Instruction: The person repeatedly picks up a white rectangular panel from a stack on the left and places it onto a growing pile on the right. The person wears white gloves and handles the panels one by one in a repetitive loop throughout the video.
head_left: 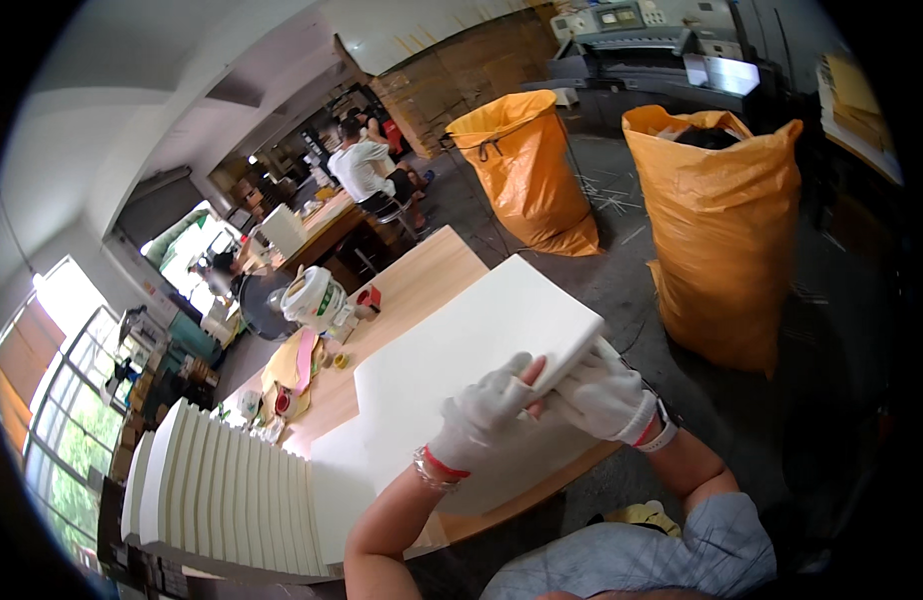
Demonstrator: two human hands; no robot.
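A white box-like panel (pixel 472 330) lies on white sheeting over the wooden table (pixel 427 265). At its near right edge, the gloved left hand (pixel 490 402) bends its fingers and the gloved right hand (pixel 607 397) half-curls; whether either grips, I cannot tell. White stacked pieces (pixel 232 495) stand left; orange sacks (pixel 722 230) stand beyond.

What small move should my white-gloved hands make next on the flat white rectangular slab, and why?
Probably slide the white-gloved left hand lightly along the slab's right edge toward its uncovered far corner, with the white-gloved right hand steadying it: both hands meet at that edge, near its closer end, so only a short slide seems needed.
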